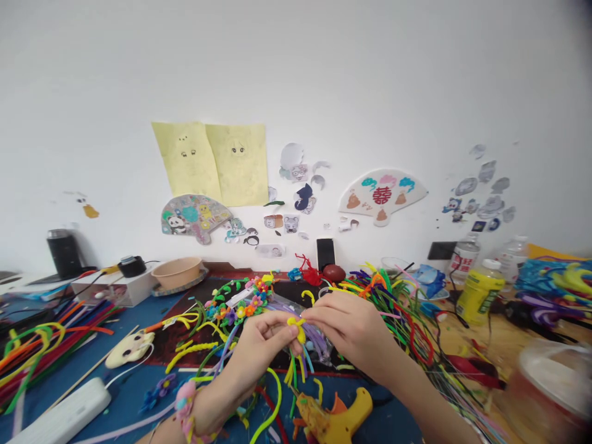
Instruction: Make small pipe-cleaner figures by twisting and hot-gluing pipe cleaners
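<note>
1. I take the glue gun (335,422) at the near edge of my head view as my landmark; the yellow fuzzy piece (300,328) is held up just beyond it, slightly to its left.
2. My left hand (266,342), beyond the glue gun on its left, grips the piece between thumb and fingers.
3. My right hand (351,327), beyond the glue gun on its right, pinches the upper end of the same piece with its fingertips. Neither hand is free.
4. Done, as far as I can judge: the piece has been bent into a small, lobed form. The fingers cover much of it, so I can't tell whether its ends are fastened.
5. Also made up: the cluster of colourful flowers (255,302), well beyond the glue gun and to its left, and the blue-and-purple flowers (160,390), well to its left.
6. Left, in my judgement: the shaping looks unfinished, since both hands are on the piece. The purple stems (317,338) beyond the glue gun and the tangled stem heap (409,314), farther off to its right, look largely unworked.
7. The glue gun lies untouched; whether it is hot, I can't say.
</note>
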`<action>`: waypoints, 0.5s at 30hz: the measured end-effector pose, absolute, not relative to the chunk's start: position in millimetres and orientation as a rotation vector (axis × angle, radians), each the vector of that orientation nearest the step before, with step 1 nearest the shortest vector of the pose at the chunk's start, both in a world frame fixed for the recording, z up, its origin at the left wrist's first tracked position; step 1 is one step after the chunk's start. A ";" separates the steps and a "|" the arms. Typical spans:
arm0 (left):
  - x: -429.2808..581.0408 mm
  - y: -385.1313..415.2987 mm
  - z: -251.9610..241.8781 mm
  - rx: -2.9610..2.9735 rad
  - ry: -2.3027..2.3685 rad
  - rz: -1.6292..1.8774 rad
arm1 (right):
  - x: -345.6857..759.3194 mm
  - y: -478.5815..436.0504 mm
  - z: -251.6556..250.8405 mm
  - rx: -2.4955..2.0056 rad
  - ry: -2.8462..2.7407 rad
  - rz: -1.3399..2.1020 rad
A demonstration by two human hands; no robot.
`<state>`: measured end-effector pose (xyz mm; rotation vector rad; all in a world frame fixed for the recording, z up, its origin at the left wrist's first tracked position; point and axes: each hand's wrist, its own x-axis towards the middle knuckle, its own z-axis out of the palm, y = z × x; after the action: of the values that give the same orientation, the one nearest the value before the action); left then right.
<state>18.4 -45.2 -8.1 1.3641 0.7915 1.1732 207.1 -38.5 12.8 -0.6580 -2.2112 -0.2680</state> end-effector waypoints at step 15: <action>13.2 -36.6 -18.4 1.066 0.632 0.813 | 208.3 -37.6 17.1 -0.505 -2.335 -0.400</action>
<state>13.2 -36.6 -18.4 1.0661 0.6317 0.8129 208.3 -37.6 17.1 -0.5052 -2.3350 -0.3997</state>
